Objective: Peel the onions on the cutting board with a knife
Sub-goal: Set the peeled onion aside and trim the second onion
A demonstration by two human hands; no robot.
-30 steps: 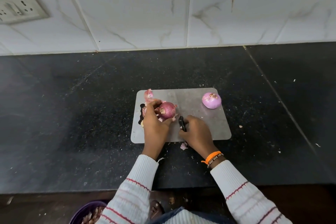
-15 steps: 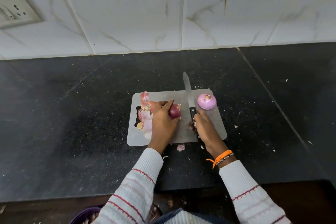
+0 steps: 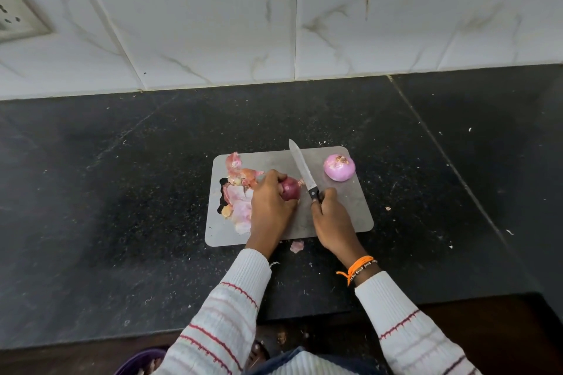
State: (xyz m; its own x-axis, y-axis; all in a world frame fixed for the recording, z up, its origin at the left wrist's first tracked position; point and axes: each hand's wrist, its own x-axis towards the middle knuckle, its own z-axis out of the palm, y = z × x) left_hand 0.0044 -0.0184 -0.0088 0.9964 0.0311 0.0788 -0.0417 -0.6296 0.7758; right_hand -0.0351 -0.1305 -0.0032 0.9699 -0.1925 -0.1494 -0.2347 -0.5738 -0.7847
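Note:
A grey cutting board (image 3: 350, 216) lies on the black counter. My left hand (image 3: 269, 207) grips a dark red onion (image 3: 291, 189) near the board's middle. Gripping the black handle of a knife (image 3: 301, 167) is my right hand (image 3: 333, 218); the blade points away from me, its edge against the onion's right end. A peeled pale purple onion (image 3: 339, 167) sits at the board's far right corner. Loose pink onion skins (image 3: 239, 192) are piled on the board's left side, partly behind my left hand.
A scrap of onion skin (image 3: 296, 246) lies on the counter just off the board's near edge. The tiled wall (image 3: 274, 24) rises behind the counter, with a switch plate (image 3: 15, 18) at the far left. A purple bowl (image 3: 137, 362) shows below the counter edge.
My right hand raised the knife so the blade points away, then brought it left against the onion's end. My left hand turned the onion onto its side and holds it down.

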